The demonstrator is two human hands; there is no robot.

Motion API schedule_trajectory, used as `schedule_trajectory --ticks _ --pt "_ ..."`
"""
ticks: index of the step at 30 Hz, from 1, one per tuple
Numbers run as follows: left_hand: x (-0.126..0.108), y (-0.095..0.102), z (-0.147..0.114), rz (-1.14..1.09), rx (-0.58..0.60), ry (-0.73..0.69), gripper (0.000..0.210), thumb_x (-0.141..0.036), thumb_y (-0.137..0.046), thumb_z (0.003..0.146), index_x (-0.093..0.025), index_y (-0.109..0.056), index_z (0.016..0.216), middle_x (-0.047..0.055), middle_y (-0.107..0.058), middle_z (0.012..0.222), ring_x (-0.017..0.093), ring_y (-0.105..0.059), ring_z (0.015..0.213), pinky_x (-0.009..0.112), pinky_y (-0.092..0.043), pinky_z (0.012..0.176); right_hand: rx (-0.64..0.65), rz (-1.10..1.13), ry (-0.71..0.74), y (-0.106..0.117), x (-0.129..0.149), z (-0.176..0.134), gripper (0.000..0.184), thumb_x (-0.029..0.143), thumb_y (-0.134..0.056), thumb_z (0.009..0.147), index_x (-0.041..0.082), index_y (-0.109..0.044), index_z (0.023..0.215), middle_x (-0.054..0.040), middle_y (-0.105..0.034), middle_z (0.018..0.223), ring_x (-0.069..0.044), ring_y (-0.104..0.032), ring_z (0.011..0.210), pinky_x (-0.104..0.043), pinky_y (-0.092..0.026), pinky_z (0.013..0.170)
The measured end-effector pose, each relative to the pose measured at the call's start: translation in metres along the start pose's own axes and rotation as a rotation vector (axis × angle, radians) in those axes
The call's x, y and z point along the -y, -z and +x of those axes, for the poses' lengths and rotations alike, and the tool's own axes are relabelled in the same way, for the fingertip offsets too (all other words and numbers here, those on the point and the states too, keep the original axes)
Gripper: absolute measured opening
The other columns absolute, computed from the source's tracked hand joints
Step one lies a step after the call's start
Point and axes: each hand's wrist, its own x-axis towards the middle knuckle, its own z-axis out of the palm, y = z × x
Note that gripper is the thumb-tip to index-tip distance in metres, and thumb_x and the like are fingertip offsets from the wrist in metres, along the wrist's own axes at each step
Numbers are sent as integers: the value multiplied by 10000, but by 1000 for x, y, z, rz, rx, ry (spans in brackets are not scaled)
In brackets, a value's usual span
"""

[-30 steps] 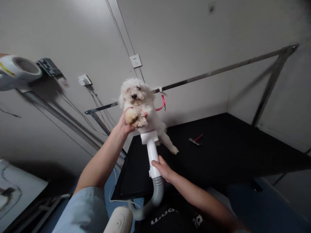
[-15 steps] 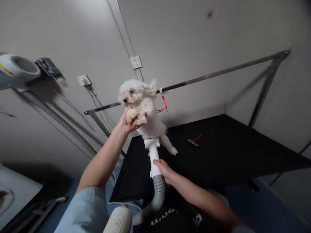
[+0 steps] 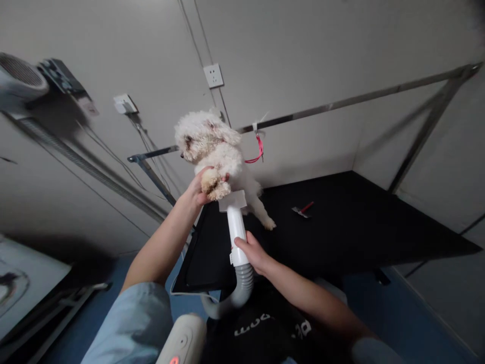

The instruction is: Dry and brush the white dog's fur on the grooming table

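A curly white dog (image 3: 227,159) is propped upright on a black table (image 3: 341,227), its head turned to the left. My left hand (image 3: 199,187) is closed around the dog's front paws (image 3: 215,185), which are tan-stained, and keeps them raised. In my right hand (image 3: 253,251) is the white dryer nozzle (image 3: 235,227), gripped by its tube. Its wide flat tip points up at the dog's belly, just under the paws; whether it touches the fur I cannot tell. From the nozzle a grey ribbed hose (image 3: 242,290) curves down toward my lap.
A slicker brush with a red handle (image 3: 306,207) lies on the table to the right. Behind the dog runs a metal rail (image 3: 322,107) with a pink loop (image 3: 259,150) hanging from it. At the left are a wall dryer (image 3: 22,81) and cords; a white device (image 3: 184,338) sits below.
The nozzle has moved up, from the dog's lower body to just beneath its paws. The dog has turned its head further left. My view has shifted slightly.
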Motion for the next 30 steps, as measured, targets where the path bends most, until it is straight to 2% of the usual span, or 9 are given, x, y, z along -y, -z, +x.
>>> schedule_trajectory --ticks 3,7,12,16,17,21,22,26,30 --pt "6 5 0 34 -9 44 274 -267 -382 927 -140 -591 803 118 -666 698 192 -602 478 315 -529 494 -44 -7 -93 -1 -3 0 368 453 -708 726 190 -504 882 35 -558 664 -128 -566 576 -255 -464 524" --pt "10 6 1 1 -26 84 308 -290 -381 947 -133 -646 944 118 -682 697 209 -620 518 317 -547 561 -21 -15 69 -4 -2 1 358 374 -725 726 187 -542 971 14 -614 770 -127 -592 658 -246 -485 581" --pt "16 1 0 -64 -32 104 281 -264 -412 944 -127 -643 1027 107 -682 679 220 -636 521 311 -542 549 -132 52 -133 -3 -7 4 288 409 -670 776 187 -510 863 35 -543 642 -123 -551 560 -247 -456 515" --pt "18 -5 -3 -32 -43 48 266 -210 -378 941 -134 -631 907 107 -675 684 217 -653 548 319 -559 562 -100 0 99 0 -11 7 347 345 -742 712 199 -546 958 24 -608 758 -128 -588 660 -234 -479 575" --pt "17 -6 -4 -29 -43 31 276 -207 -365 943 -135 -624 878 108 -672 687 209 -648 541 317 -560 555 -99 -6 88 1 -12 9 336 335 -733 721 201 -542 962 28 -605 750 -127 -586 651 -235 -480 571" --pt "6 -5 -4 -41 -27 16 292 -221 -352 943 -138 -598 809 125 -658 701 193 -622 512 320 -559 509 -143 3 -195 5 -15 15 200 355 -592 835 185 -502 893 35 -538 628 -132 -554 543 -254 -464 505" --pt "4 -4 -4 -46 -18 21 284 -224 -360 939 -136 -597 810 128 -654 702 196 -620 514 324 -560 502 -138 -14 -182 5 -14 17 200 352 -594 835 183 -507 897 30 -547 635 -135 -561 551 -253 -465 507" --pt "-4 1 -5 -97 14 -11 198 -207 -423 910 -126 -599 866 118 -645 717 196 -624 538 316 -562 497 -47 -104 130 -3 -5 17 338 324 -728 731 196 -553 990 20 -616 783 -131 -599 664 -236 -483 568" --pt "-8 1 -6 -133 41 -16 145 -198 -468 882 -135 -599 886 122 -642 746 207 -635 571 323 -566 489 -97 -23 -30 -10 -6 13 285 395 -661 778 197 -499 903 49 -546 655 -127 -560 562 -251 -470 507"
